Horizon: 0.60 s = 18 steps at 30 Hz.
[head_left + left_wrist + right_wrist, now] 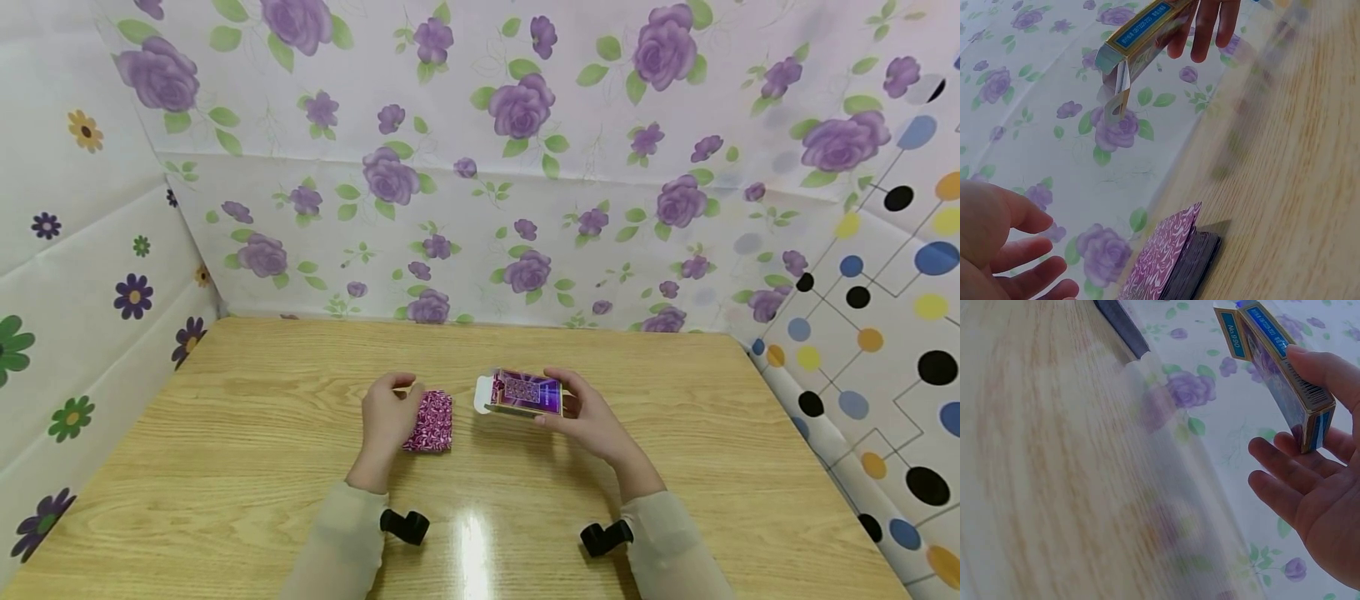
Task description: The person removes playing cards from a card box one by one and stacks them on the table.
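In the head view, a deck of playing cards [433, 423] with pink and white swirled backs lies on the table. My left hand [387, 421] is at the deck's left side. The left wrist view has its loosely bent fingers [1029, 275] apart from the cards [1163, 256], where the top card sits askew over the dark-edged stack. Further right, my right hand [588, 421] holds a purple card box [525, 393] by its right end, thumb on one side. The box's white end flap [483, 395] hangs open toward the deck. Blue and gold trim marks the carton [1285, 375] in the right wrist view.
The wooden table [262, 400] runs back to a wall covering [480, 217] with purple roses. Side coverings stand at left, with flowers [75, 417], and at right, with coloured dots [862, 333]. A black wrist mount [405, 527] sits on each sleeve.
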{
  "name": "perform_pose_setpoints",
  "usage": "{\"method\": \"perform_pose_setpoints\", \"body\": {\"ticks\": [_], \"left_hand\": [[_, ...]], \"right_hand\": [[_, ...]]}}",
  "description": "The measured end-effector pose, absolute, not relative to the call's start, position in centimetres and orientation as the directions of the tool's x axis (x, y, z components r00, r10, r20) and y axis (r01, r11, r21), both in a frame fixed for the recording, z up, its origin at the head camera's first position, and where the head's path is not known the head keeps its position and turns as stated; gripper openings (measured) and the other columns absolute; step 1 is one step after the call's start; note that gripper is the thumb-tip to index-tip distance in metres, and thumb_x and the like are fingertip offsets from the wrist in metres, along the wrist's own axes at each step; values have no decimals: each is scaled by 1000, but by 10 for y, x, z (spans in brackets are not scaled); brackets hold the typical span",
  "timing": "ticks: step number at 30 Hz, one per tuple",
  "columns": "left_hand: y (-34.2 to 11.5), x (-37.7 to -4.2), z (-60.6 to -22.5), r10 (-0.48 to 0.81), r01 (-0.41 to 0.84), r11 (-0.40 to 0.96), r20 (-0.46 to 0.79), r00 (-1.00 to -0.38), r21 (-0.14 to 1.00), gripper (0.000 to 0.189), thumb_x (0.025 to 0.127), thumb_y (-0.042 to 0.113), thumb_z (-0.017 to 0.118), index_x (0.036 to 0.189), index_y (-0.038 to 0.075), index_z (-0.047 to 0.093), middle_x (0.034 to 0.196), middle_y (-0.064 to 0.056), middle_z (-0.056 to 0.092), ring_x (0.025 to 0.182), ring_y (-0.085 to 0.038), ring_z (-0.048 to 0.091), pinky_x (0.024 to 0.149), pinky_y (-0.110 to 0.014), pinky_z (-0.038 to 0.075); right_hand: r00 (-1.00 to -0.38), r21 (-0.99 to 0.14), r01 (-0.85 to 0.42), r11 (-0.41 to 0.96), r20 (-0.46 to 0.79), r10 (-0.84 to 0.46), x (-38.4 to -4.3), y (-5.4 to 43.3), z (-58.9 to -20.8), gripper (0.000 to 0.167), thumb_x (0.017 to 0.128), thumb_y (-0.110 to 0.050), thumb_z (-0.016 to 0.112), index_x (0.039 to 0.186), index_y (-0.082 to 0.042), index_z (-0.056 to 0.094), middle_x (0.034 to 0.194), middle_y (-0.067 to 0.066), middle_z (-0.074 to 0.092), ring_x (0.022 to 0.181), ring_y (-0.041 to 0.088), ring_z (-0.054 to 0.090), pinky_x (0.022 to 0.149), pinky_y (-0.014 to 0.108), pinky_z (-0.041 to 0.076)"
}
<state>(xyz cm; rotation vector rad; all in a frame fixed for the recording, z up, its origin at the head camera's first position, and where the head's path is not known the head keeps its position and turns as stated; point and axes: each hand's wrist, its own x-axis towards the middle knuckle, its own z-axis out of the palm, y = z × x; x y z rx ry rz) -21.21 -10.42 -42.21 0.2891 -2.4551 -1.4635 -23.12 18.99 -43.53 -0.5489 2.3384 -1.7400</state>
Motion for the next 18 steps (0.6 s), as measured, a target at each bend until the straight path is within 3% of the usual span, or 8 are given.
{"method": "perform_pose_setpoints", "body": {"ticks": [10,18], "left_hand": [[-97,-211,-420,-231,45,423,156,-960,905,23,87,12,63,106,0,66,102,-16,68,89,-26,63,75,-34,54],[-89,-208,-419,-170,92,429,180,-969,899,21,87,13,65,104,1,67,95,-13,68,87,-22,61,77,-31,51]], "right_hand": [[-914,-950,-186,251,74,-398,-232,189,-436,78,79,-22,76,144,-12,34,145,12,38,123,37,51,100,37,47],[-915,-950,-179,257,65,-399,-232,189,-438,76,79,-22,77,143,-15,35,146,14,37,124,38,49,102,42,45]]}}
